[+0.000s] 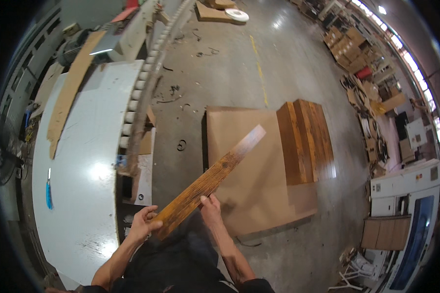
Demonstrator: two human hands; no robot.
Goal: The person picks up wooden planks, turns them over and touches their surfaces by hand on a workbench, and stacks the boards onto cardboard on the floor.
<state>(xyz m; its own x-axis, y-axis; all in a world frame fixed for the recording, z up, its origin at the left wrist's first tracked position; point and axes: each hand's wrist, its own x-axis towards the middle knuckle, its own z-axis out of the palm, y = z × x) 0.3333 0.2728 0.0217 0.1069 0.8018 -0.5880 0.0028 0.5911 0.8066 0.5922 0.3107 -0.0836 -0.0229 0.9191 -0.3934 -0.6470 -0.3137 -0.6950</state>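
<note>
A long brown wood-grain board slants across the space before me, its near end low on the left and its shiny far end up to the right. My left hand grips the near end, thumb on the top face. Farther along, my right hand holds the right edge, thumb on top and fingers hidden beneath. Below the board lies a large sheet of brown cardboard. Stacked wood-grain boards of like finish rest at its far right.
To the left stands a white-topped table with a blue-handled knife and a long cardboard strip. A roller conveyor runs along its edge. Dark scraps litter the floor. A white machine stands at right, cardboard boxes beyond.
</note>
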